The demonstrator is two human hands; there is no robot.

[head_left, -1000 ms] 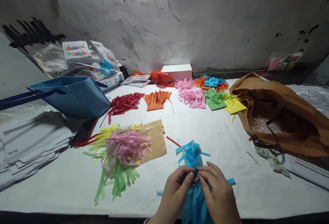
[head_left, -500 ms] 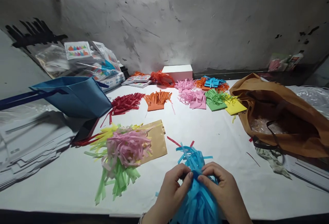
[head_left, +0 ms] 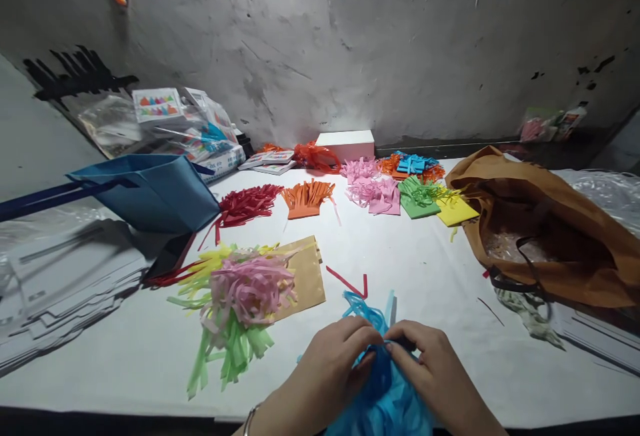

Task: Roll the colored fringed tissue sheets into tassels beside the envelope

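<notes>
A blue tissue paper tassel (head_left: 385, 396) with many thin strips lies at the table's near edge, under both hands. My left hand (head_left: 340, 363) is closed on its gathered middle, the fingers curled over the strips. Close beside it, my right hand (head_left: 425, 363) pinches the same middle part between thumb and index finger. The fingertips of the two hands almost meet. Some strips stick out beyond the fingers, and the rest hang toward me below the hands. Just past the tassel lie thin red paper strips (head_left: 350, 283).
Pink, green and yellow tassels (head_left: 253, 286) lie on a tan paper packet (head_left: 310, 276) at left. Red (head_left: 250, 204) and orange fringe (head_left: 304, 199) sit farther back. A blue bag (head_left: 150, 189) stands left, a brown bag (head_left: 565, 236) right. A white box (head_left: 345, 146) is against the wall.
My left hand has turned and moved in over the gathered middle, with its wrist and bracelet now showing. The blue strips at the far end have shifted. The view has tilted slightly.
</notes>
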